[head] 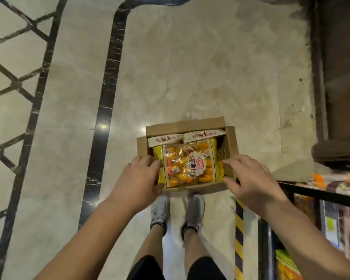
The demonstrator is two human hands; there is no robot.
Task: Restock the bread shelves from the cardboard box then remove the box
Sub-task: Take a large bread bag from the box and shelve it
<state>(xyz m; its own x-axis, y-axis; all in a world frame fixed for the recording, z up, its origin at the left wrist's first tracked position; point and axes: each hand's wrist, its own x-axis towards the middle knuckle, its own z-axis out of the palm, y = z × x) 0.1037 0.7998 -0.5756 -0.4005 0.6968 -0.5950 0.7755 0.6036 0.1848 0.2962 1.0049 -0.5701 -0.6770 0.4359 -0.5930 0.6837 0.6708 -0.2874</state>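
As arms reach into box [187, 124], left hand [142, 177], right hand [252, 178] flank bread bag [188, 164]; grips apart, maybe touching.

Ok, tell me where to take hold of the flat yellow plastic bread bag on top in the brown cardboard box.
Grip the yellow plastic bread bag by its two yellow side strips, coming from above, one hand per side. It lies flat in the open brown cardboard box, with a gap beside its right edge for fingers. The left hand and right hand are at those edges.
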